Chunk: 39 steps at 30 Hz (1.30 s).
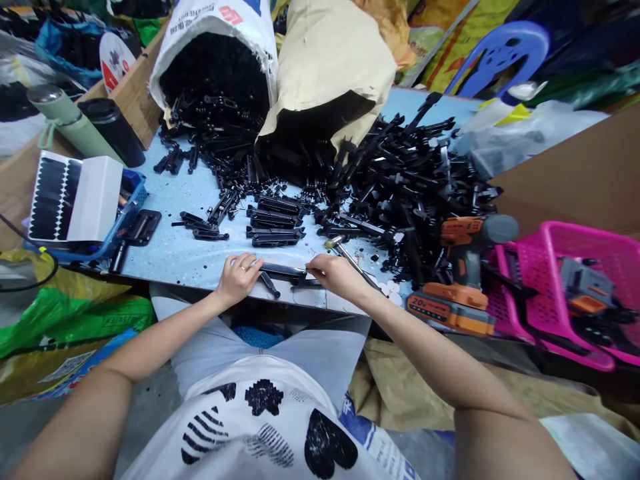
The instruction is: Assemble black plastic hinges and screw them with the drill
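A long black plastic bar [283, 269] lies level at the table's front edge, between my two hands. My left hand [239, 277] has its fingers closed at the bar's left end. Thumb and fingers of my right hand [336, 274] pinch its right end. Just below the bar, a smaller black piece [271, 285] rests at a slant near my left fingertips. Beyond my hands, several assembled black parts [277, 220] lie stacked in a row. A hammer [350, 257] lies just past my right hand, its handle partly hidden by the wrist.
Heaps of black parts [400, 180] spread from a white sack [225, 23] and a tan sack [330, 53]. At right are an orange cordless drill [457, 280] and a pink basket [555, 280]. A blue tray [107, 247] and a green bottle [73, 123] stand left.
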Each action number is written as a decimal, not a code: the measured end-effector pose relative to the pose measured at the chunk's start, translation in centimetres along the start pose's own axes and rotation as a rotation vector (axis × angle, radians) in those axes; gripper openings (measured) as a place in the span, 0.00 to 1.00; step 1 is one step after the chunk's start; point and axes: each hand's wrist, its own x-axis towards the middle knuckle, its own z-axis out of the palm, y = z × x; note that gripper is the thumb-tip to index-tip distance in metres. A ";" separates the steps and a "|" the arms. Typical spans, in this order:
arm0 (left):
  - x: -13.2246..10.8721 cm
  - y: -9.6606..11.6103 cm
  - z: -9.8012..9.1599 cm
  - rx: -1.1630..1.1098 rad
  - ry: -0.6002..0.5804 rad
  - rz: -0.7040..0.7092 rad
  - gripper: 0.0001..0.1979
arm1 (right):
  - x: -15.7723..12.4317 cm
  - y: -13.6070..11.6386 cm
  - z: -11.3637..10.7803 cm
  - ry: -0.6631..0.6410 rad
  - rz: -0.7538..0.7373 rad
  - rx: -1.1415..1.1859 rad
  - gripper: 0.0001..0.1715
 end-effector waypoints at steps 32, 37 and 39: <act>5.0 4.7 0.7 0.053 -0.319 0.204 0.22 | -3.4 4.6 3.8 0.121 -0.126 -0.382 0.35; 5.7 4.6 -4.2 -0.119 -0.186 0.214 0.28 | -4.7 -1.1 -1.4 0.111 -0.289 -0.149 0.33; 5.0 6.2 -7.2 -0.359 -0.162 0.247 0.29 | -5.6 -3.8 -3.1 0.099 -0.441 0.073 0.32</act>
